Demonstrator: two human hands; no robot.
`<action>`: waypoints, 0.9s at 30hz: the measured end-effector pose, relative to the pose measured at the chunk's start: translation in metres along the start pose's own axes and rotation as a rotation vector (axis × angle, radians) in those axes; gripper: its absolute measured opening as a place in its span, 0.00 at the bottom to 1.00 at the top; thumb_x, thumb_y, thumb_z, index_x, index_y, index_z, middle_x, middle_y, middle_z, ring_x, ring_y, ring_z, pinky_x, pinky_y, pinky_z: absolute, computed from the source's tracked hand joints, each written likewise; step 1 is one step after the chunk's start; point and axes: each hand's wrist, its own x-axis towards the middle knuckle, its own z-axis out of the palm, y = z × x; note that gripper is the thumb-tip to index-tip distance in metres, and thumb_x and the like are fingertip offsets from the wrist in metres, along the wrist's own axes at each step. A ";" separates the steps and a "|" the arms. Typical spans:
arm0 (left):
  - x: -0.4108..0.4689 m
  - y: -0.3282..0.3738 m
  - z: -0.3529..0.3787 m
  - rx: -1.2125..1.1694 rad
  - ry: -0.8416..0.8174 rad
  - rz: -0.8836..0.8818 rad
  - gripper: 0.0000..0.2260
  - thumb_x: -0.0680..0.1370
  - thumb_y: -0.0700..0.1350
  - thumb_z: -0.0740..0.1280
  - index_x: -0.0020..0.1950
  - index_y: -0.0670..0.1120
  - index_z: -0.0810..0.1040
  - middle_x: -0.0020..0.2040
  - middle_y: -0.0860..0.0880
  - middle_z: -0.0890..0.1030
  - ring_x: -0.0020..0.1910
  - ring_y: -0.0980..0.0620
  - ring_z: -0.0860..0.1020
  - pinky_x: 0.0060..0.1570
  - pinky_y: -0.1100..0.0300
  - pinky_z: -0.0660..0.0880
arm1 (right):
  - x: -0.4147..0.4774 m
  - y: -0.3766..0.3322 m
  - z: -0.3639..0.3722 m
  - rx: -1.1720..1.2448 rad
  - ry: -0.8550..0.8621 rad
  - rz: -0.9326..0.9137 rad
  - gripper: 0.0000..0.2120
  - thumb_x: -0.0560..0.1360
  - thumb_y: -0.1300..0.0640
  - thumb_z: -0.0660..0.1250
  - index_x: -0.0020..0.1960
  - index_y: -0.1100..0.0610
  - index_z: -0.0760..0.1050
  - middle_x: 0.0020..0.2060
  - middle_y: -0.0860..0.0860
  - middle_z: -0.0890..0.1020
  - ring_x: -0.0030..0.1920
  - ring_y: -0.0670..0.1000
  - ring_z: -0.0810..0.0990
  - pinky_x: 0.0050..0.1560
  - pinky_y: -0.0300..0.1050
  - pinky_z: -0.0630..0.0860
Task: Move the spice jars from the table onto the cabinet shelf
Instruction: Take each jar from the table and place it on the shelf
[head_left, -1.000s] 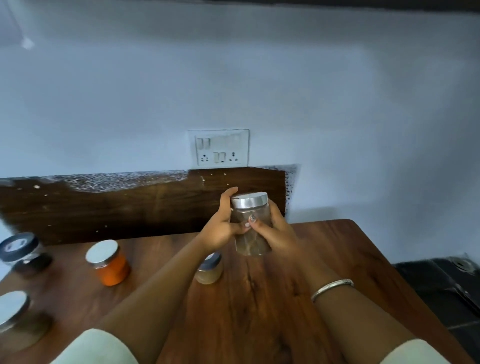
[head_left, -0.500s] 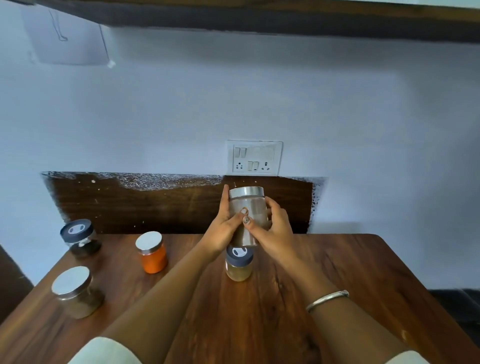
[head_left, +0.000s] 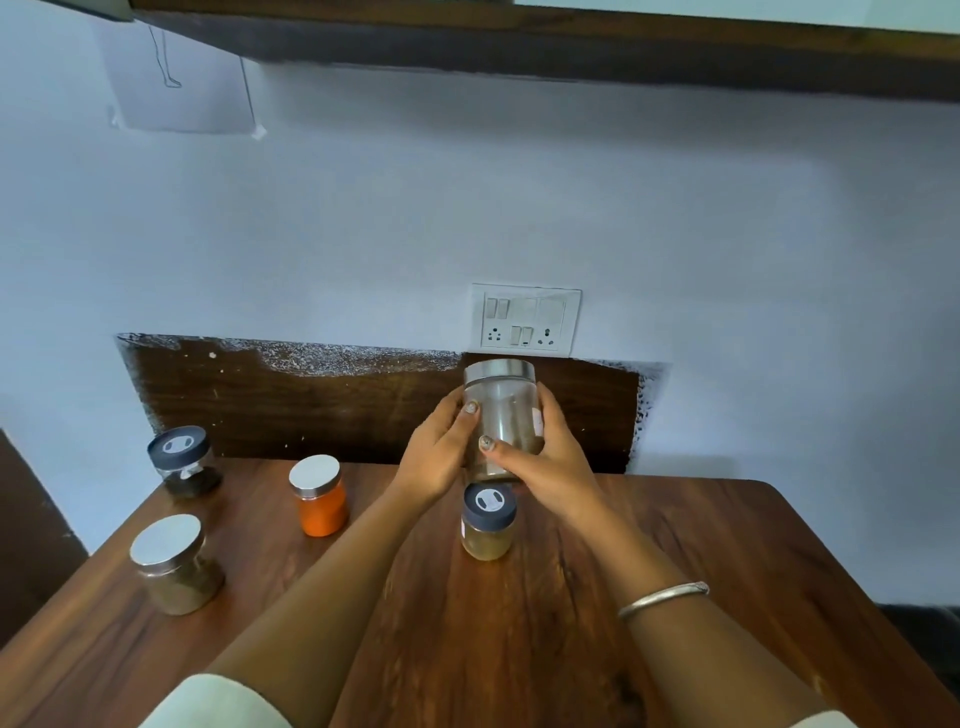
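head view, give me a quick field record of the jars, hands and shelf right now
held jar: tall silver-lidded jar, lifted off the table
left hand: grips the jar's left side
right hand: grips its right side
jars on table: four; orange jar, dark-lidded jar, black-spice jar, silver-lidded jar
shelf: overhead, top hidden

table (head_left: 675, 597) is wood with a dark grain and a bit of sheen, backboard (head_left: 311, 410) behind it looks like rougher dark wood with flaky white paint along the top edge. tall jar (head_left: 501, 415) is clear glass or plastic, shiny brushed-metal lid. orange jar (head_left: 318, 496) and squat jar (head_left: 174, 564) have the same metal caps, other two jars (head_left: 488, 522) (head_left: 183, 460) have matt dark plastic lids. metal bangle (head_left: 665, 598), glossy plastic switch plate (head_left: 525, 319), matt painted wall (head_left: 467, 197)
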 end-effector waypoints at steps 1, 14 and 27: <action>-0.001 0.001 -0.001 0.042 0.009 0.025 0.12 0.80 0.48 0.59 0.63 0.57 0.69 0.51 0.57 0.80 0.48 0.64 0.79 0.45 0.71 0.74 | 0.001 0.000 -0.001 -0.092 0.047 0.001 0.51 0.57 0.36 0.75 0.73 0.43 0.53 0.62 0.43 0.71 0.61 0.47 0.73 0.58 0.46 0.75; -0.009 0.016 -0.013 -0.269 -0.126 -0.072 0.40 0.69 0.50 0.70 0.76 0.57 0.51 0.54 0.46 0.82 0.53 0.48 0.81 0.50 0.54 0.78 | -0.004 -0.005 -0.020 0.123 -0.155 0.000 0.43 0.71 0.56 0.71 0.75 0.39 0.49 0.54 0.48 0.79 0.46 0.44 0.83 0.35 0.37 0.76; -0.019 0.029 -0.018 0.240 -0.283 0.000 0.46 0.69 0.59 0.67 0.72 0.64 0.34 0.61 0.44 0.77 0.50 0.53 0.80 0.51 0.57 0.78 | -0.007 -0.012 -0.023 0.036 -0.099 -0.066 0.56 0.52 0.35 0.77 0.73 0.34 0.51 0.58 0.54 0.78 0.58 0.52 0.78 0.56 0.53 0.77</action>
